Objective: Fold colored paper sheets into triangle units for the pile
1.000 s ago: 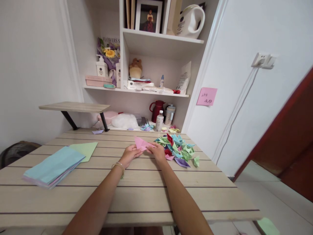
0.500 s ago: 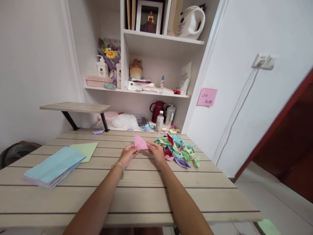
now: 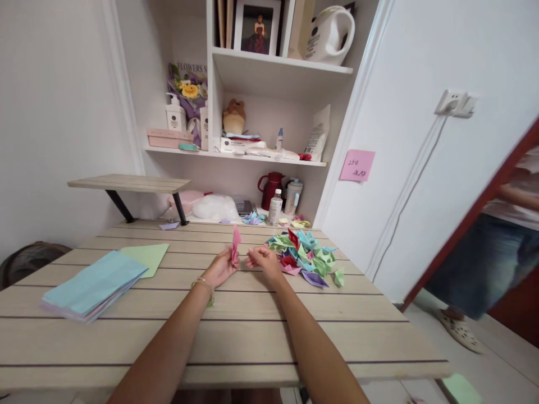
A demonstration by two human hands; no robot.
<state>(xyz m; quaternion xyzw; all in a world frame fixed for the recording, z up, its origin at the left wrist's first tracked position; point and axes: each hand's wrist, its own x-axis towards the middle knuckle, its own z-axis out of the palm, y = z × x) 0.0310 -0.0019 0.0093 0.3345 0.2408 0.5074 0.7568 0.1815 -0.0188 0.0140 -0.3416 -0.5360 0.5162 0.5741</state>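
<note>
Left grip (image 3: 222, 268) holds pink paper (image 3: 236, 242) above slatted table (image 3: 244, 336), facing white shelves (image 3: 280, 60).

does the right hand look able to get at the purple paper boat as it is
Probably yes: the right hand is apart from the pink paper, and the purple boat lies at the pile's near edge, with bare table before it and nothing visible on top.

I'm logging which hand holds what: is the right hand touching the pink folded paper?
Apart: the head view shows tabletop between the right hand and the pink folded paper, which the left hand holds.
</note>
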